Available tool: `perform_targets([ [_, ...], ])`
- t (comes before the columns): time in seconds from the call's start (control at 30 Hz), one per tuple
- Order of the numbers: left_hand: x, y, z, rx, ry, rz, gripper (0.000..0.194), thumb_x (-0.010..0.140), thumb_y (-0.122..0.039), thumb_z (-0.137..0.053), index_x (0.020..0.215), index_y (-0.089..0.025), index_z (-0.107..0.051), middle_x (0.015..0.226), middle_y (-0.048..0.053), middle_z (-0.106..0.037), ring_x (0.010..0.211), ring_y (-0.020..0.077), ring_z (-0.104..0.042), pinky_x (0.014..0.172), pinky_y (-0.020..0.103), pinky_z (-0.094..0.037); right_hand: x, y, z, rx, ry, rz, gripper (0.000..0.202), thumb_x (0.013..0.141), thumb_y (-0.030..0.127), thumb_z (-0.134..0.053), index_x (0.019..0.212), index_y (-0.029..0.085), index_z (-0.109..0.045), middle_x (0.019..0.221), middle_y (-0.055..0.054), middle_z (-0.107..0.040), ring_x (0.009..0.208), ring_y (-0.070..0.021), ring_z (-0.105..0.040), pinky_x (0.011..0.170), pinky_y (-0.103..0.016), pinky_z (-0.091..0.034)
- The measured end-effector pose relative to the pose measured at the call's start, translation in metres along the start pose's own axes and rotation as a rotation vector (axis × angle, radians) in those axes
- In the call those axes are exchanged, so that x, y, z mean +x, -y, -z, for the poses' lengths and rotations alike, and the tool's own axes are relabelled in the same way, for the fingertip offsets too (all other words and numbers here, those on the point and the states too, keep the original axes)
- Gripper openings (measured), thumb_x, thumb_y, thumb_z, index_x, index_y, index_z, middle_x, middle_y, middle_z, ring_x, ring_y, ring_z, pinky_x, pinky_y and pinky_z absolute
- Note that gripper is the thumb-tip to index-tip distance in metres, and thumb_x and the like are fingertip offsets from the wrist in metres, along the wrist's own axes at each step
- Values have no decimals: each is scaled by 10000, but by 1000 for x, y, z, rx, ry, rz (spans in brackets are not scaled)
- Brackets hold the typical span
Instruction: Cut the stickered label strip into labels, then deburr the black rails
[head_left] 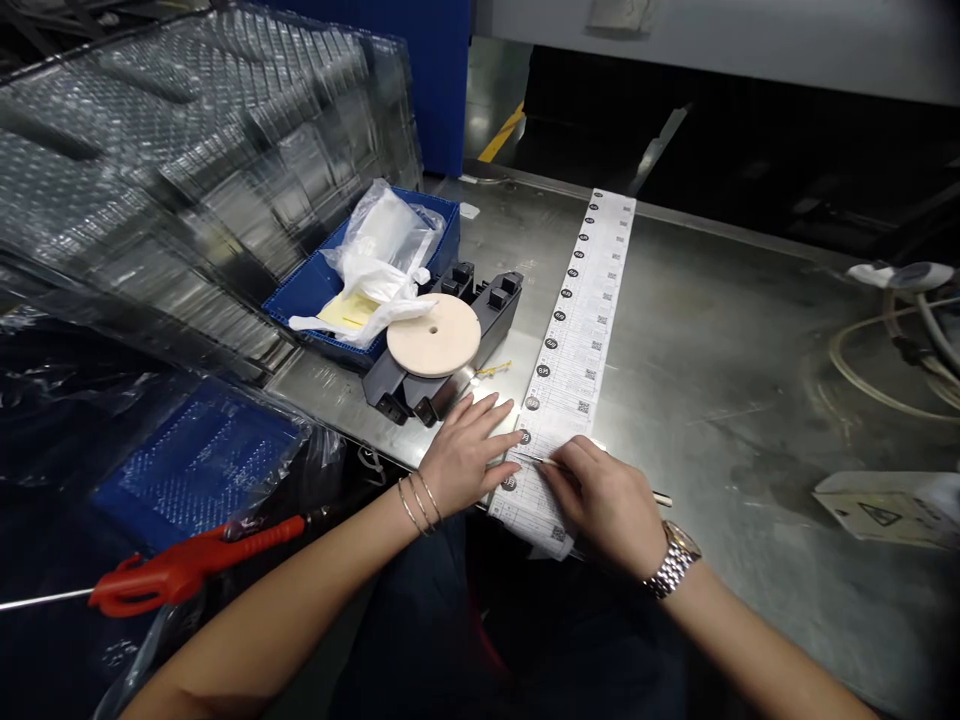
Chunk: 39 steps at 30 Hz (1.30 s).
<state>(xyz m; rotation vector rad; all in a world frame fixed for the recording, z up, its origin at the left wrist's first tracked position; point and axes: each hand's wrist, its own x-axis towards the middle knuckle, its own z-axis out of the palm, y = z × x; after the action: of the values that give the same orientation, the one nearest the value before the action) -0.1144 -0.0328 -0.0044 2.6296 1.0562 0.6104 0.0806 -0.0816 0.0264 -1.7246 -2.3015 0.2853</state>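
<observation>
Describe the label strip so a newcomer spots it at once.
On the metal table, a long white label strip runs from near the back edge to the front, under the right hand. Unlike the pale disc left of it, it bears a column of black dots.

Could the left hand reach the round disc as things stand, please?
Probably yes: the left hand rests close by, and the disc lies on top of the dark parts, its near side uncovered.

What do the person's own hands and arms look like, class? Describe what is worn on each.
The left hand is ungloved, with three thin, round metallic bangles at the wrist. The right hand is ungloved too, with a silvery metal-link watch. No sleeve shows on either forearm.
</observation>
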Motion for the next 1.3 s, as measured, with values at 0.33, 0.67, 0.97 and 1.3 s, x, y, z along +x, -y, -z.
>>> perform_targets([
  [0.33, 0, 0, 1, -10, 3, 5, 316, 838, -349, -544, 1106, -201, -624, 1317, 106, -510, 1270, 263, -397, 1081, 473, -288, 4, 1, -6, -119, -2, 25, 245, 905, 291, -429, 707, 186, -528, 688, -7, -575, 560, -122, -524, 499, -267, -290],
  [0.67, -1, 2, -2, -8, -3, 0, 321, 835, -353, -551, 1106, -198, -625, 1319, 105, -511, 1279, 277, -387, 1069, 498, -300, -22, -26, 10, -125, 58, 11, 272, 925, 322, -400, 746, 181, -549, 713, -18, -588, 601, -125, -543, 509, -261, -315],
  [0.97, 0, 2, 0, -13, -9, -21, 305, 849, -346, -537, 1091, -185, -628, 1294, 111, -530, 1278, 270, -387, 1077, 504, -285, -42, -44, 16, -140, 21, 19, 319, 937, 336, -365, 707, 183, -524, 682, -11, -576, 563, -110, -537, 504, -238, -346],
  [1.3, 0, -1, 1, 34, -12, -62, 285, 860, -311, -516, 1088, -171, -614, 1276, 119, -541, 1266, 277, -399, 1060, 516, -311, -49, -48, 22, -55, 20, -28, 301, 921, 355, -376, 712, 196, -523, 677, -15, -584, 558, -126, -549, 494, -243, -372],
])
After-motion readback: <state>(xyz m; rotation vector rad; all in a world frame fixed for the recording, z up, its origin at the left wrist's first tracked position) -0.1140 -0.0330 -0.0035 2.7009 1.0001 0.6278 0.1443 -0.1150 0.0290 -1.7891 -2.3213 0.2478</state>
